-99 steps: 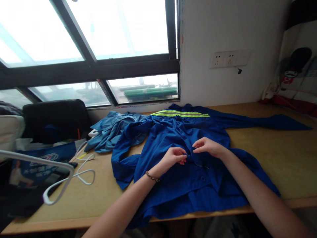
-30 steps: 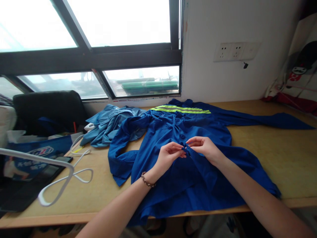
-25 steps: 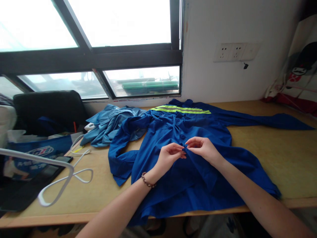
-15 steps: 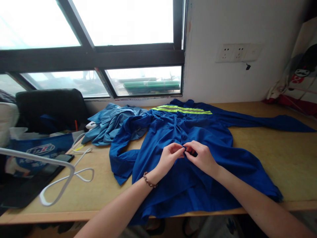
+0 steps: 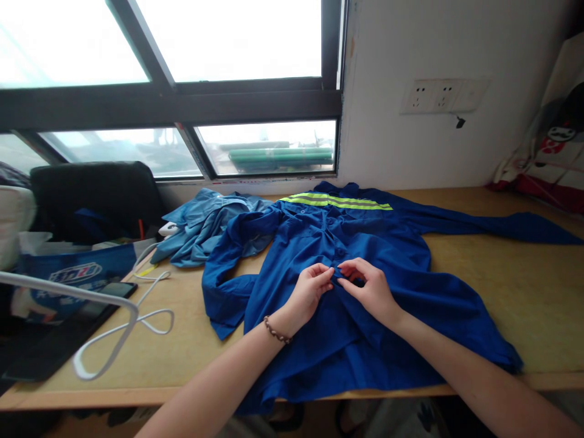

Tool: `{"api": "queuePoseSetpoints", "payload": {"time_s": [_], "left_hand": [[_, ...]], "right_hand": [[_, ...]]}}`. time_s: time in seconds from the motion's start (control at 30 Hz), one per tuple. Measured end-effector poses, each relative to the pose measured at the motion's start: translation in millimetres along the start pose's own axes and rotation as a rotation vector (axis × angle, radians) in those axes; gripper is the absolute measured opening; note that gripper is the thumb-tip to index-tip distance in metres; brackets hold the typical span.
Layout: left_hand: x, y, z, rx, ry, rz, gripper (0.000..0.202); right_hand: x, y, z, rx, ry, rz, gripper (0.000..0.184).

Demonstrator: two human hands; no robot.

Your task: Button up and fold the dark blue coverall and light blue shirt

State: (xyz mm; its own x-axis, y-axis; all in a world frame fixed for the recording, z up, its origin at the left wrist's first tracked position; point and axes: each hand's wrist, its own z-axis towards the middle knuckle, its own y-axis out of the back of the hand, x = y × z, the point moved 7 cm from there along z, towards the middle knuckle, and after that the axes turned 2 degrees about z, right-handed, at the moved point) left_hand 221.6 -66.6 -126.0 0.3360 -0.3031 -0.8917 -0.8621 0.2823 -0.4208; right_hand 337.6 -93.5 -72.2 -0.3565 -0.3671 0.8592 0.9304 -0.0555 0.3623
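Observation:
A dark blue work jacket (image 5: 387, 249) lies front up with its collar toward the wall and a yellow-green reflective strip (image 5: 310, 199) across the chest. My left hand (image 5: 312, 286) pinches the jacket's front edge between thumb and forefinger, below a button (image 5: 338, 251). Close on its right, my right hand (image 5: 369, 286) has its thumb and bent fingers on the same front edge, the fingertips slightly apart around the cloth. Whatever button or buttonhole lies at the fingertips is too small to make out.
The jacket rests on a wooden table (image 5: 173, 340). A crumpled lighter blue garment (image 5: 201, 228) lies at the back left. On the left are a white cable (image 5: 107, 359), a dark flat device (image 5: 59, 340), a printed blue bag (image 5: 86, 267) and a black chair back (image 5: 91, 194).
My left fingertips have shifted slightly left, leaving a small gap from the right ones. The right thumb and forefinger have parted a little. The jacket lies almost the same.

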Motion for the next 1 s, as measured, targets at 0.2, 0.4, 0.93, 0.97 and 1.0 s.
{"api": "queuePoseSetpoints", "payload": {"time_s": [0.2,0.4,0.93,0.97,1.0], "left_hand": [[5.9,2.0,5.3,0.05,0.027,-0.158,0.019],[6.4,3.7,5.9,0.027,0.035,-0.167,0.016],[3.3,9.7,1.1,-0.096,0.035,0.035,0.023],[0.4,9.4,0.4,-0.107,-0.011,0.096,0.023],[-2.8,9.1,-0.2,-0.118,-0.064,0.164,0.024]], "right_hand": [[-31.0,-11.1,2.8,0.068,-0.234,0.392,0.03],[-36.6,-10.5,2.3,0.052,-0.299,0.466,0.029],[-3.2,-2.4,0.7,0.003,0.014,-0.05,0.007],[-3.0,-3.1,0.3,0.006,0.022,-0.095,0.007],[-3.1,-4.5,-0.2,0.019,0.031,-0.138,0.01]]}}
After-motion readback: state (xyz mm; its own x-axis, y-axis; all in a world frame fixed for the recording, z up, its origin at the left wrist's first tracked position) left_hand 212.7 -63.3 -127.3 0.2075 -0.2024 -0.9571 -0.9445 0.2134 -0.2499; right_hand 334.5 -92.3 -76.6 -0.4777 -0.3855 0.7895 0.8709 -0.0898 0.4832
